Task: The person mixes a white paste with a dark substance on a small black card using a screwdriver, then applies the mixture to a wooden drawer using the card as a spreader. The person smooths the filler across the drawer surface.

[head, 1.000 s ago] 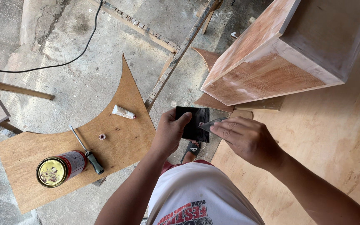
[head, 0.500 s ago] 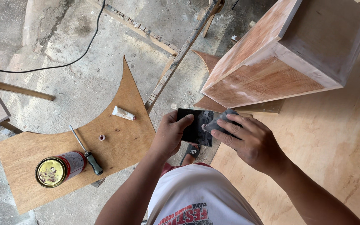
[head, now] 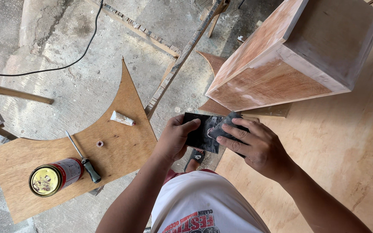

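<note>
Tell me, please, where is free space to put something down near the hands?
The plywood sheet right of the right hand, below the wooden box, is bare. The cut board is free toward its point, above the tube. It is crowded around the can and screwdriver.

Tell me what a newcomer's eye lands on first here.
Centre: the left hand and right hand hold a dark sheet between them. Upper right, a large plywood box rests tilted on a plywood panel. Lower left, a tin can lies beside a screwdriver.
</note>
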